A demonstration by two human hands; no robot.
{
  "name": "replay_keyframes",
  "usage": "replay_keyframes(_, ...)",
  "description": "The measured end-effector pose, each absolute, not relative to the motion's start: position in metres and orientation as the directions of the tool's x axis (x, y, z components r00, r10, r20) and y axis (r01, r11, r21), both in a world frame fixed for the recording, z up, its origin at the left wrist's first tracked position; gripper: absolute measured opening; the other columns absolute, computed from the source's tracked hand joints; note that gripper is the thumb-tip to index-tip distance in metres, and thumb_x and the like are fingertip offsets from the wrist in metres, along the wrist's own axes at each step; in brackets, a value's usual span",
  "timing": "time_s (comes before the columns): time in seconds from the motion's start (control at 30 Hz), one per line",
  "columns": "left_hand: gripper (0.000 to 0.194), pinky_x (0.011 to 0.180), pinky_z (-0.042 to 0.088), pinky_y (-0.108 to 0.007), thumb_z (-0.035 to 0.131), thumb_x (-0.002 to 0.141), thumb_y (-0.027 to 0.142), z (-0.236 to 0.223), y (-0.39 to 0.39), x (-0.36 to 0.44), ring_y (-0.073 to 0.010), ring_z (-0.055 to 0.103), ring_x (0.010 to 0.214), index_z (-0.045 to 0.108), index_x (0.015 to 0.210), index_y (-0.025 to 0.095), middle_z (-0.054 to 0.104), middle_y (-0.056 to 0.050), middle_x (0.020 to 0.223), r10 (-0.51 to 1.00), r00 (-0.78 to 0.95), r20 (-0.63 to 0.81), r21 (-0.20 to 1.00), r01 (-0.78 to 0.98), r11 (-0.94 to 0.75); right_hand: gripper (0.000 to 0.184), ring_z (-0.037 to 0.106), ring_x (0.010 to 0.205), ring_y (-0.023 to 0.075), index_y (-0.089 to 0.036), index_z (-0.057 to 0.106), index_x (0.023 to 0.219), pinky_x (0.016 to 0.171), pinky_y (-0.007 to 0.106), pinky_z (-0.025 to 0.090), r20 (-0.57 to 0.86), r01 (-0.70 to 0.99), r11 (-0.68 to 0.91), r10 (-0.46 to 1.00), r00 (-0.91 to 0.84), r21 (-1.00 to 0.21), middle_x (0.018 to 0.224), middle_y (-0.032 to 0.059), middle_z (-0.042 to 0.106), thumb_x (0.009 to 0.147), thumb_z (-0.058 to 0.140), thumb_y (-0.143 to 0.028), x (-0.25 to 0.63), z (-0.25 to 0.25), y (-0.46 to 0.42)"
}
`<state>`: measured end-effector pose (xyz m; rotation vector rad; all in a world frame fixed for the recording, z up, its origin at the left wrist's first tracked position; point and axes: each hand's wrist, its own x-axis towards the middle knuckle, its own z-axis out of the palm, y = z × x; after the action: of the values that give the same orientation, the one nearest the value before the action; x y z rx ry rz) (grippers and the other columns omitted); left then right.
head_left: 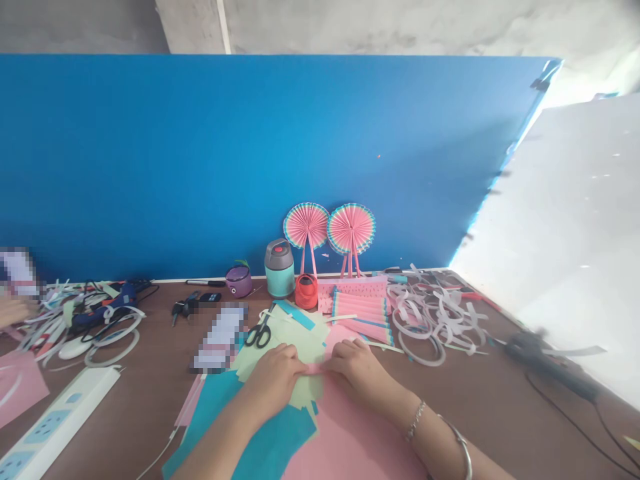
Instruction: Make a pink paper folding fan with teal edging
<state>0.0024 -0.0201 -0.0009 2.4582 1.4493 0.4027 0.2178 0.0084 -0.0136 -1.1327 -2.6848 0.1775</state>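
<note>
A small pink paper strip [314, 369] stretches between my two hands. My left hand [277, 375] pinches its left end, and my right hand [359, 368] closes on the other end; my fingertips partly hide it. Beneath them lie pale green paper sheets [287, 340], a large pink sheet [345, 427] and a teal sheet [265, 433]. Black-handled scissors [259, 335] rest on the green paper, beyond my left hand. Pleated pink paper [363, 312] with striped edges lies past my right hand.
Two round paper fans [306, 227] lean on the blue partition [200, 167]. A teal jar [279, 272], a red container [306, 291] and a purple cup [239, 281] stand near it. Curled white strips [440, 320] lie right, a power strip [55, 427] left. Another person's hand [15, 311] shows far left.
</note>
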Motion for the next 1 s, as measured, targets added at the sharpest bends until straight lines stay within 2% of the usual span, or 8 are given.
replay_keyframes(0.1, 0.038, 0.062, 0.036, -0.028, 0.038, 0.089, 0.012, 0.002, -0.021, 0.000, -0.0184, 0.052, 0.081, 0.073, 0.084, 0.024, 0.055, -0.005, 0.076, 0.891, 0.443, 0.100, 0.372, 0.814, -0.447, 0.035, 0.051, 0.076, 0.0177, -0.031, 0.068, 0.103, 0.070, 0.031, 0.029, 0.147, 0.695, 0.681, 0.731, -0.667, -0.233, 0.080, 0.0043, 0.060, 0.089, 0.044, -0.011, 0.224, -0.013, 0.011)
replay_keyframes(0.17, 0.038, 0.063, 0.037, -0.028, 0.037, 0.089, 0.012, 0.006, -0.021, -0.001, -0.0185, 0.053, 0.082, 0.072, 0.078, 0.023, 0.055, -0.005, 0.075, 0.899, 0.433, 0.071, 0.379, 0.822, -0.426, 0.031, 0.053, 0.079, 0.0182, -0.026, 0.068, 0.100, 0.072, 0.030, 0.031, 0.148, 0.694, 0.666, 0.742, -0.654, -0.274, 0.082, 0.0047, 0.061, 0.089, 0.043, -0.011, 0.227, -0.012, 0.012)
replay_keyframes(0.27, 0.032, 0.070, 0.039, -0.028, 0.038, 0.089, 0.015, 0.014, -0.020, -0.002, -0.0187, 0.055, 0.086, 0.068, 0.080, 0.021, 0.060, -0.005, 0.081, 0.927, 0.375, -0.017, 0.402, 0.851, -0.337, 0.022, 0.054, 0.078, 0.0178, -0.018, 0.065, 0.090, 0.073, 0.030, 0.033, 0.135, 0.722, 0.606, 0.789, -0.599, -0.335, 0.082, 0.0047, 0.063, 0.086, 0.045, -0.009, 0.228, -0.010, 0.013)
replay_keyframes(0.4, 0.025, 0.078, 0.040, -0.029, 0.041, 0.087, 0.015, 0.022, -0.019, -0.005, -0.0190, 0.056, 0.091, 0.064, 0.080, 0.020, 0.063, -0.004, 0.090, 0.943, 0.322, -0.086, 0.419, 0.870, -0.259, 0.018, 0.055, 0.076, 0.0171, -0.017, 0.062, 0.079, 0.073, 0.029, 0.033, 0.109, 0.731, 0.568, 0.811, -0.574, -0.377, 0.079, 0.0035, 0.064, 0.083, 0.047, -0.009, 0.227, -0.007, 0.015)
replay_keyframes(0.5, 0.026, 0.079, 0.039, -0.030, 0.040, 0.086, 0.013, 0.024, -0.020, -0.005, -0.0199, 0.056, 0.092, 0.064, 0.077, 0.020, 0.063, -0.005, 0.089, 0.942, 0.325, -0.087, 0.415, 0.871, -0.262, 0.019, 0.056, 0.076, 0.0173, -0.018, 0.062, 0.078, 0.072, 0.029, 0.033, 0.118, 0.724, 0.579, 0.804, -0.582, -0.374, 0.078, 0.0035, 0.064, 0.082, 0.046, -0.008, 0.227, -0.007, 0.015)
replay_keyframes(0.7, 0.031, 0.081, 0.039, -0.032, 0.036, 0.087, 0.013, 0.022, -0.022, -0.003, -0.0208, 0.054, 0.096, 0.066, 0.089, 0.022, 0.061, -0.006, 0.091, 0.927, 0.374, -0.041, 0.397, 0.857, -0.328, 0.019, 0.056, 0.077, 0.0180, -0.018, 0.061, 0.079, 0.072, 0.028, 0.034, 0.143, 0.719, 0.602, 0.792, -0.594, -0.347, 0.080, 0.0043, 0.064, 0.075, 0.047, -0.005, 0.228, -0.012, 0.016)
replay_keyframes(0.83, 0.027, 0.082, 0.039, -0.033, 0.037, 0.087, 0.016, 0.025, -0.021, -0.003, -0.0211, 0.055, 0.095, 0.063, 0.080, 0.020, 0.062, -0.006, 0.092, 0.934, 0.348, -0.083, 0.381, 0.877, -0.293, 0.023, 0.055, 0.077, 0.0177, -0.018, 0.061, 0.077, 0.071, 0.028, 0.033, 0.141, 0.722, 0.597, 0.795, -0.589, -0.349, 0.078, 0.0035, 0.064, 0.068, 0.047, -0.003, 0.228, -0.013, 0.015)
replay_keyframes(1.0, 0.028, 0.079, 0.038, -0.033, 0.034, 0.089, 0.017, 0.028, -0.022, -0.005, -0.0212, 0.056, 0.092, 0.058, 0.074, 0.019, 0.063, -0.006, 0.089, 0.943, 0.316, -0.107, 0.345, 0.901, -0.263, 0.023, 0.055, 0.075, 0.0174, -0.018, 0.064, 0.077, 0.069, 0.028, 0.033, 0.122, 0.729, 0.582, 0.804, -0.582, -0.359, 0.076, 0.0038, 0.064, 0.071, 0.047, -0.005, 0.229, -0.010, 0.014)
